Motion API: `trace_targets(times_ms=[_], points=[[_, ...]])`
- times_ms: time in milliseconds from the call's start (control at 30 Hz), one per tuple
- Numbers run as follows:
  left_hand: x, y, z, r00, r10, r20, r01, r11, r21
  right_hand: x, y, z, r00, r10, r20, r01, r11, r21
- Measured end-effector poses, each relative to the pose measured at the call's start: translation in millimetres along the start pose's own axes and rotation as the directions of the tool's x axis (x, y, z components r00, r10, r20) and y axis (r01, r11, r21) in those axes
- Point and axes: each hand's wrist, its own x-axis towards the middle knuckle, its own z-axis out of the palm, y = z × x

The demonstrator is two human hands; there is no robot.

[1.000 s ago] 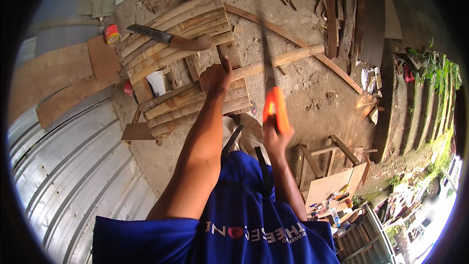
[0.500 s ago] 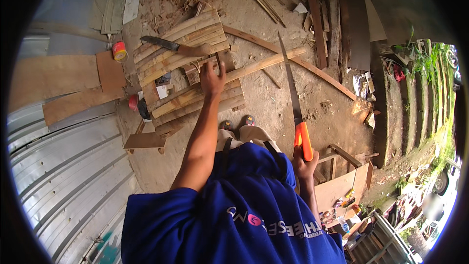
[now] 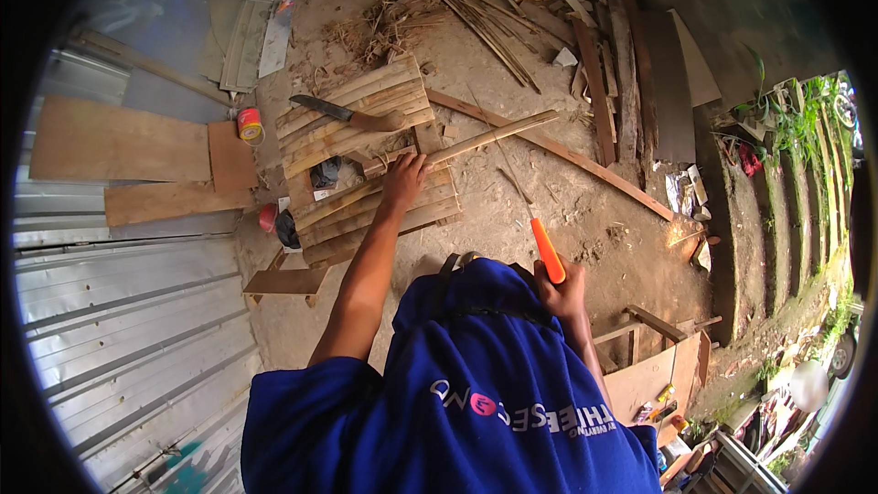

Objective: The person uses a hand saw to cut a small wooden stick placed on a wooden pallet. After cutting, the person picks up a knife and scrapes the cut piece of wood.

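My right hand [image 3: 561,290] grips the orange handle of a handsaw [image 3: 547,252]. The saw's blade points away from me and shows nearly edge-on, crossing the wooden strip [image 3: 489,137] near its free right end; whether the teeth touch the wood I cannot tell. That strip lies over a low slatted wooden bench [image 3: 375,220] and sticks out past its right side. With fingers bent over it, my left hand [image 3: 402,181] holds the strip down on the bench. Beyond that hand, a big knife [image 3: 352,114] with a dark blade and wooden handle lies on the far slats.
A long brown plank [image 3: 585,160] lies slantwise on the ground beyond the strip. Boards [image 3: 604,82] are stacked at the far right. Left of the bench are a red-and-yellow can [image 3: 250,124] and plywood sheets [image 3: 128,137]. A small low stool [image 3: 283,282] stands nearer me.
The saw has moved left and turned edge-on, its blade now across the strip. My left hand has come down from above onto the strip. The view has shifted a little.
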Motion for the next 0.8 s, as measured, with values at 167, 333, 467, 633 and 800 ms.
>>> trace_targets(times_ms=[167, 333, 467, 633, 800], points=[[-2.8, 5.4, -6.3, 0.995, 0.062, -0.073, -0.072, 0.988, -0.138, 10.9, 1.4, 13.3, 0.983, 0.163, 0.078, -0.163, 0.987, -0.009], [-10.5, 11.1, -9.1, 0.997, 0.059, -0.05, -0.067, 0.982, -0.174, 12.4, -3.4, 27.6, 0.987, 0.121, 0.106, -0.125, 0.992, 0.033], [-16.5, 15.5, -7.8, 0.999, 0.001, -0.047, -0.012, 0.972, -0.233, 10.9, -9.9, 36.9, 0.981, 0.153, 0.12, -0.158, 0.987, 0.029], [-11.6, 17.9, -11.1, 0.999, -0.026, -0.025, 0.017, 0.961, -0.277, 10.9, -9.8, 51.8, 0.976, 0.218, 0.019, -0.218, 0.973, 0.071], [-1.8, 20.1, -17.4, 0.996, -0.075, 0.04, 0.083, 0.956, -0.28, 9.3, -20.6, 59.5, 0.967, 0.248, -0.063, -0.237, 0.96, 0.148]])
